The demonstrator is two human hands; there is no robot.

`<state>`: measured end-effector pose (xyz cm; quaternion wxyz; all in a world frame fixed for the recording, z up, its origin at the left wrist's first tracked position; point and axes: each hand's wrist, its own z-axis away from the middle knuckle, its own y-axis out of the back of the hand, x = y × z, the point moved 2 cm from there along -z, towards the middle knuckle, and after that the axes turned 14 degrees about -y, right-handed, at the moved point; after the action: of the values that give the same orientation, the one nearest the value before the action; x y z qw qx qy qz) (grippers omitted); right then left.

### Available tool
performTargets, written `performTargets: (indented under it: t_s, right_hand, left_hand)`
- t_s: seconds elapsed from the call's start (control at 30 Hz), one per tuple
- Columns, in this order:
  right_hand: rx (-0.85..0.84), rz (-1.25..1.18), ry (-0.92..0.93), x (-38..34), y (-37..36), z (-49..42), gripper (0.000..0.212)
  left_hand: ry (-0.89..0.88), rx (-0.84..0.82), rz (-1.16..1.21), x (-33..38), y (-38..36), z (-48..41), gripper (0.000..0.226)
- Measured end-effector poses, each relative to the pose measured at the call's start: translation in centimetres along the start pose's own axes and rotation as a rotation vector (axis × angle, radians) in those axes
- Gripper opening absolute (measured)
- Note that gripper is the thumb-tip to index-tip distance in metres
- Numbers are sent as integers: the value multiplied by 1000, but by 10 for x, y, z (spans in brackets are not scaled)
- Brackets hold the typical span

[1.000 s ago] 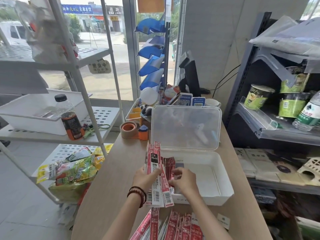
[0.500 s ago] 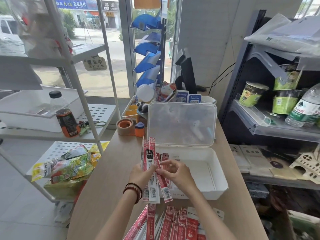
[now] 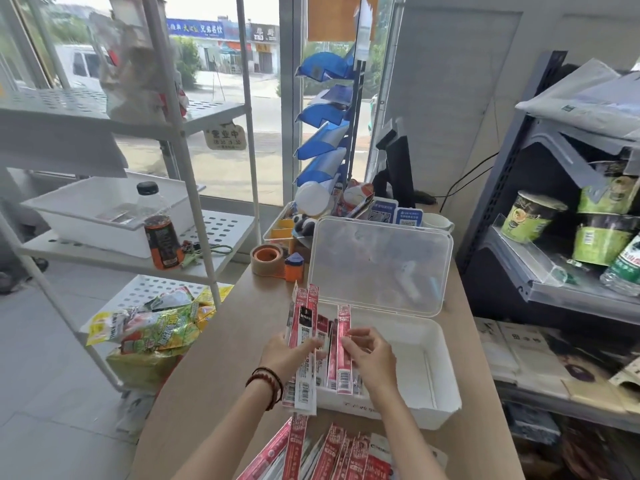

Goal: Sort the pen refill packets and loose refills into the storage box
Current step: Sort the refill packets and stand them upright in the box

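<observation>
Now one packet is split from the fan and poised over the box.
My right hand has peeled a single refill packet off the bundle and pinches it upright above the near-left corner of the storage box. My left hand grips the rest, just beside it at 9 o'clock. A drop-in looks next. The box floor lies bare toward 3 o'clock, the raised lid walls off 12, the waiting pile sits at 6, and the counter edge curves away at 9.
</observation>
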<state>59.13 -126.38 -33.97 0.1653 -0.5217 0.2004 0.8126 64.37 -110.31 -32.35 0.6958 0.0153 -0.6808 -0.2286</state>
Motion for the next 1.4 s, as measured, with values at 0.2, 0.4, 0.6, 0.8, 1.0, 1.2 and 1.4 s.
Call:
performTargets:
  t_s: [0.2,0.4,0.6,0.8,1.0,1.2,1.4]
  right_hand:
    - [-49,-1,-105,5,0,-9,11]
    - [79,95,-101,10,-2,-15,11]
    - [29,259,-107,11,-9,-13,27]
    - [-74,414,-149,8,-12,-11,54]
    - [46,360,-8,-1,-8,-10,34]
    - [-40,170,142,-6,-11,3,26]
    - [-80,97,155,-9,-10,9,23]
  left_hand:
    - [7,9,-25,9,0,5,28]
    - [-25,-38,-34,8,-1,6,17]
    - [-42,-55,-22,4,0,2,19]
    - [-15,-71,12,2,1,0,33]
    - [3,-58,71,1,2,0,23]
    - [-14,-89,106,-1,2,3,22]
    - [-37,-168,47,10,0,6,18]
